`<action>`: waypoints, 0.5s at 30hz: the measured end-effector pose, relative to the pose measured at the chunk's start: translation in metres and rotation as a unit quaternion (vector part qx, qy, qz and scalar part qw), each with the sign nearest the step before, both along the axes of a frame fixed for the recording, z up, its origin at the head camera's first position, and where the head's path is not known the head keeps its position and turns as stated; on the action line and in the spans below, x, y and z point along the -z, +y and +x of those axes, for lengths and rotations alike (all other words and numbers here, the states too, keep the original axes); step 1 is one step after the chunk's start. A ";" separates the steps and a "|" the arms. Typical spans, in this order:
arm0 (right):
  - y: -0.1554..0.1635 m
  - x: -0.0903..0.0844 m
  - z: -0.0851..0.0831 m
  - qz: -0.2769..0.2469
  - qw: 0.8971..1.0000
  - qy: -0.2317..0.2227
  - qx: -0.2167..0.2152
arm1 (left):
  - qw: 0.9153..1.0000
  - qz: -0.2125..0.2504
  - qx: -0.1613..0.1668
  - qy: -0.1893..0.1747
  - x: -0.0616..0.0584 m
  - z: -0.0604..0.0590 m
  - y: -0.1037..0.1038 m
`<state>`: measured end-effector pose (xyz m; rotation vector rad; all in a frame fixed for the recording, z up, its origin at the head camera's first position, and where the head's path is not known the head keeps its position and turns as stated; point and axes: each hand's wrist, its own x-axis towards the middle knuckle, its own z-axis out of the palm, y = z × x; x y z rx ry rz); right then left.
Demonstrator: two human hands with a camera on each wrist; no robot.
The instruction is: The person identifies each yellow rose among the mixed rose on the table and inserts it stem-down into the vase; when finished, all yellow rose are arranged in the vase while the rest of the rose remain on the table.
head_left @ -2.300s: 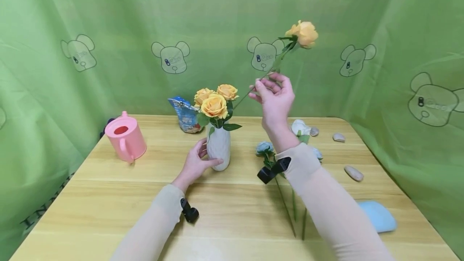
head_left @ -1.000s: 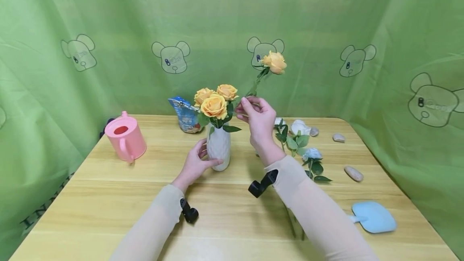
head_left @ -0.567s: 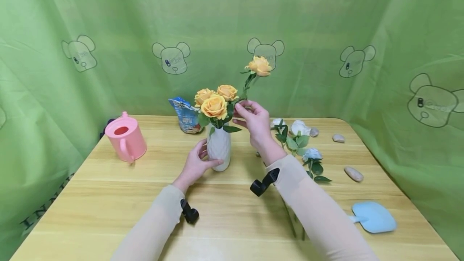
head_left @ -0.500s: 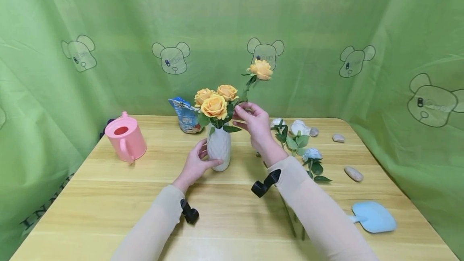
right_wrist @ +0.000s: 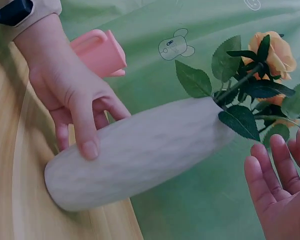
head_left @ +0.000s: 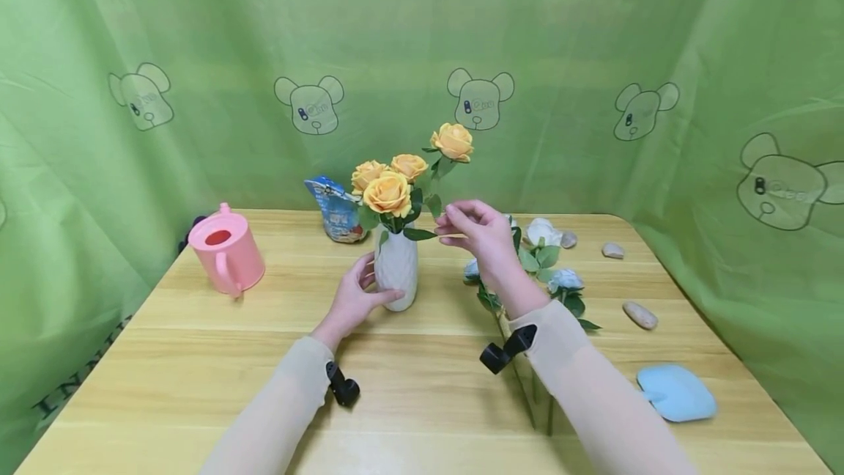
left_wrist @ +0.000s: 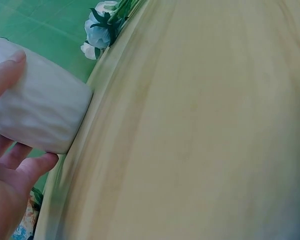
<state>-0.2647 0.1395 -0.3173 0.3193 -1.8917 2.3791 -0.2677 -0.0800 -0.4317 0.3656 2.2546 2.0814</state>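
My left hand (head_left: 352,304) holds the white textured vase (head_left: 398,266) low on its side, thumb across the front, as the right wrist view also shows. The vase stands upright on the table with yellow-orange artificial roses (head_left: 387,194) in it, three clustered low. A fourth rose (head_left: 453,142) stands higher at the right, its stem running down into the bunch. Beside the vase mouth, my right hand (head_left: 484,240) has thumb and forefinger together at a thin leafy stalk of the roses; the other fingers are loosely bent. In the right wrist view, green leaves (right_wrist: 240,122) spread over the rim.
A pink watering can (head_left: 231,255) stands left and a blue printed pouch (head_left: 338,212) behind the vase. Right of it lie white and blue flowers (head_left: 565,280), partly hidden by my right arm, several stones (head_left: 639,315) and a light blue shovel (head_left: 679,393). Green curtain encloses the table.
The fourth rose has come down and left, from held high at the right to standing in the vase. My right hand has lowered, then shifted slightly right. The left hand stays on the vase.
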 end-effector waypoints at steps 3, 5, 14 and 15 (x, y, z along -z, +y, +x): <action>0.008 0.004 0.003 -0.001 1.000 0.002 -0.005 | 1.000 -0.004 -0.001 -0.001 0.000 0.000 -0.001; 0.014 0.007 0.005 -0.001 1.000 0.002 -0.006 | 1.000 -0.010 0.003 0.000 -0.001 0.000 -0.003; 0.048 0.024 0.014 0.000 1.000 -0.009 -0.007 | 0.999 0.001 0.034 0.012 0.003 -0.004 -0.014; 0.052 0.026 0.015 0.004 1.000 -0.011 -0.007 | 0.999 0.005 0.035 0.014 0.005 -0.005 -0.016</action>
